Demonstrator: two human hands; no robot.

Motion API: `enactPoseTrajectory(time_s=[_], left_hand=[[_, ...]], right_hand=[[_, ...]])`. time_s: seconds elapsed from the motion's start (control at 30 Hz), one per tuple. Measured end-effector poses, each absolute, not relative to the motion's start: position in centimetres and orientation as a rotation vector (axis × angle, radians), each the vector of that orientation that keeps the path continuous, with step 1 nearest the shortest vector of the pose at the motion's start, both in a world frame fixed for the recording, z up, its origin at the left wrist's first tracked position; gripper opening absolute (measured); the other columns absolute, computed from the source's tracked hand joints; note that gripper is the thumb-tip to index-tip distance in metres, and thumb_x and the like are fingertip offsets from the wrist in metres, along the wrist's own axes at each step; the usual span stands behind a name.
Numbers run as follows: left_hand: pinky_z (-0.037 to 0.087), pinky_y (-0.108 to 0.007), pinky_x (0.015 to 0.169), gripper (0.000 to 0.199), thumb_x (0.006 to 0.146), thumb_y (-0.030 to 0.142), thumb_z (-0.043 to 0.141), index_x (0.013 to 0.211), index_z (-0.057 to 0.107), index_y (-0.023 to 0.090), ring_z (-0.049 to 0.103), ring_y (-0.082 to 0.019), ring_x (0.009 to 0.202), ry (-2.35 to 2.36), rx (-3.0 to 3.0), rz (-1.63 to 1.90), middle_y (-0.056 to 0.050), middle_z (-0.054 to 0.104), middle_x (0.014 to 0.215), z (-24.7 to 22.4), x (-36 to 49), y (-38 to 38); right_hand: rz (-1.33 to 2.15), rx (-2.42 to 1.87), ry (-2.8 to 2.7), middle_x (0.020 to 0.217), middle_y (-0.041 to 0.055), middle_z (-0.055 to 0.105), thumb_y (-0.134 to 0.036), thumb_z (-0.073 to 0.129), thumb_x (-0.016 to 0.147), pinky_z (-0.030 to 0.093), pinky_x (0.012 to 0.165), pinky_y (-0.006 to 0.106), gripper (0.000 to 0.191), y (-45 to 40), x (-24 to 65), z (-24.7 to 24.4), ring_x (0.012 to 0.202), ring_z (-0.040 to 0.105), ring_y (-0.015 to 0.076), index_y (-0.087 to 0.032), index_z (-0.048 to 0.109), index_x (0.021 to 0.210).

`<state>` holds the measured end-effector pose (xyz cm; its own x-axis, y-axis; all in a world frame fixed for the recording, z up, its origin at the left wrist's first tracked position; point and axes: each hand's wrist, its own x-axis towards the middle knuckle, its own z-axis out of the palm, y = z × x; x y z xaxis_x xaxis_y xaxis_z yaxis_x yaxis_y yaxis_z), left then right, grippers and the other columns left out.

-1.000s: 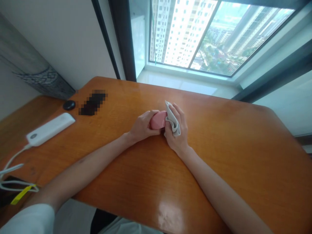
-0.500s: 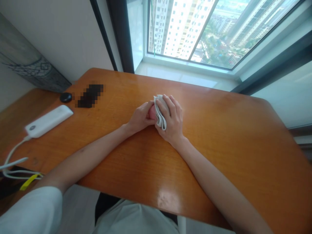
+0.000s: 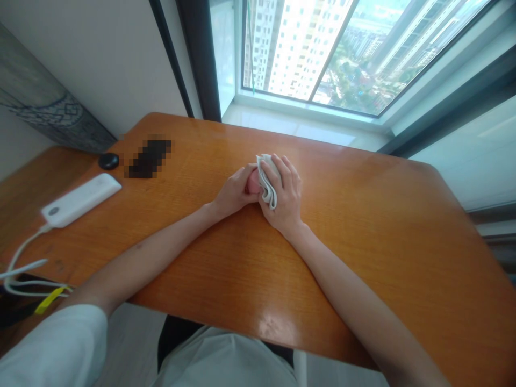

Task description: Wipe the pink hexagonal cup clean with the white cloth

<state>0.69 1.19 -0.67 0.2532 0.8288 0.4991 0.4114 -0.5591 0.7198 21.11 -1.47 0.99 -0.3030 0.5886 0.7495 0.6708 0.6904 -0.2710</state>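
Over the middle of the wooden table [image 3: 363, 258], my two hands meet around a small pink, rounded object [image 3: 253, 181]. My left hand [image 3: 236, 192] is closed on its left side, thumb below and fingers above. A folded pale grey cloth [image 3: 268, 189] lies in my right hand [image 3: 287, 194], whose fingers wrap over it and press it against the pink object. Most of the pink object is hidden by the cloth and my fingers, so its exact kind does not show.
At the left lie a white power strip [image 3: 83, 200] with a cable, a round black object [image 3: 108, 160] and a dark blurred-out item [image 3: 149, 159]. Cables with a yellow tag [image 3: 50, 300] sit at the near left edge. A window [image 3: 314, 54] is behind the table.
My right hand and the cloth have shifted very slightly up and to the right against the pink object. My left hand keeps its hold.
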Motion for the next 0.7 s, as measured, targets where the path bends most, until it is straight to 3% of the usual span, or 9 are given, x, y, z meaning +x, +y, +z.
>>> enactPoseTrajectory(time_s=[0.3, 0.5, 0.7], left_hand=[[0.065, -0.042, 0.103, 0.07, 0.092, 0.047, 0.094, 0.151, 0.063, 0.025, 0.082, -0.031, 0.122, 1.091, 2.085, 1.241, -0.014, 0.082, 0.143, -0.3, 0.69, 0.88], [0.063, -0.034, 0.084, 0.075, 0.093, 0.046, 0.092, 0.157, 0.061, 0.023, 0.08, -0.024, 0.097, 1.094, 2.05, 1.176, -0.01, 0.085, 0.129, -0.22, 0.73, 0.73], [0.062, -0.029, 0.081, 0.084, 0.092, 0.039, 0.09, 0.166, 0.055, 0.023, 0.079, -0.019, 0.086, 1.118, 2.033, 1.145, -0.009, 0.084, 0.124, -0.46, 0.78, 0.64]], right_hand=[[-0.056, -1.0, -1.968, 0.184, 0.0143, 0.056, -0.045, 0.051, 0.115, 0.041, 0.143, 0.073, 0.065, -1.11, 21.42, 0.75, 0.176, 0.045, 0.043, -0.032, 0.055, 0.178], [-0.118, -0.985, -1.938, 0.184, 0.015, 0.053, -0.045, 0.05, 0.115, 0.043, 0.143, 0.069, 0.067, -0.86, 21.53, 0.5, 0.175, 0.046, 0.0403, -0.03, 0.051, 0.18], [-0.125, -1.025, -1.908, 0.182, 0.017, 0.055, -0.045, 0.045, 0.119, 0.047, 0.141, 0.065, 0.062, -0.62, 21.71, 0.54, 0.173, 0.05, 0.0377, -0.028, 0.051, 0.179]])
